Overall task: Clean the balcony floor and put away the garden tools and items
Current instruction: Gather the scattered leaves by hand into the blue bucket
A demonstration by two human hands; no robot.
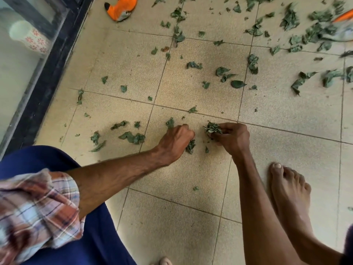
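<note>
Green leaf scraps (252, 63) lie scattered over the beige tiled balcony floor (286, 115), thickest toward the far right. My right hand (234, 137) holds a small bunch of gathered leaves (213, 129) in its curled fingers, low over the tiles. My left hand (176, 143) is down on the floor beside it, fingers curled around a leaf scrap (190, 147) that shows below the knuckles. Another scrap (170, 123) lies just past its fingers. An orange and grey garden glove (121, 8) lies at the far edge, centre left.
A dark door frame (49, 73) with glass runs along the left; a patterned cup (28, 37) shows behind the glass. My bare right foot (290, 190) stands on the tiles at right. A blurred orange and grey item (342, 25) lies among leaves at top right.
</note>
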